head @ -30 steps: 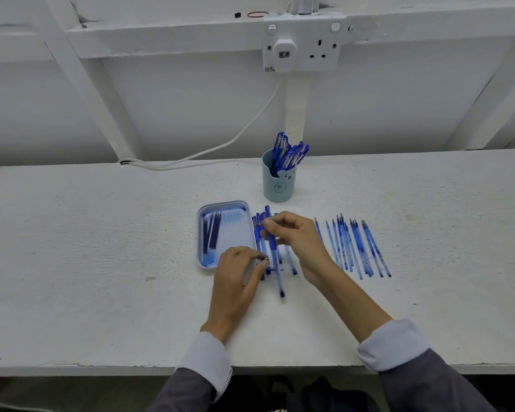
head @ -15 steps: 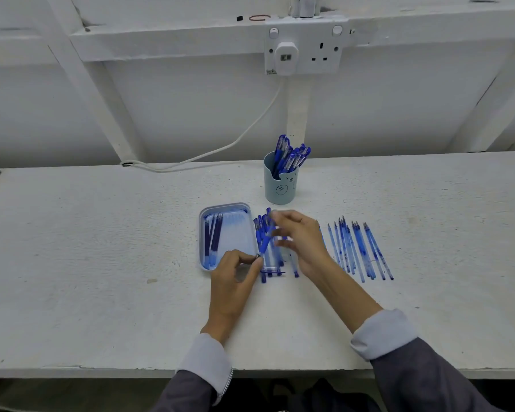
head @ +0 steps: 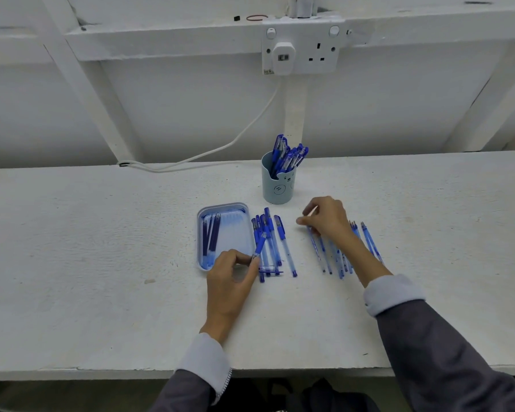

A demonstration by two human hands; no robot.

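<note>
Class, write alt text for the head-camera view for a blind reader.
A person's left hand pinches a blue pen beside a tray, while the right hand pinches a thin rod over a row of pen parts. A cup of pens stands behind.

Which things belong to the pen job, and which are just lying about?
In the job: left hand pinching a pen; right hand pinching a thin refill; pen pile; row of pen parts; tray; pen cup.
Lying about: wall socket; white cable; rubber band.
</note>
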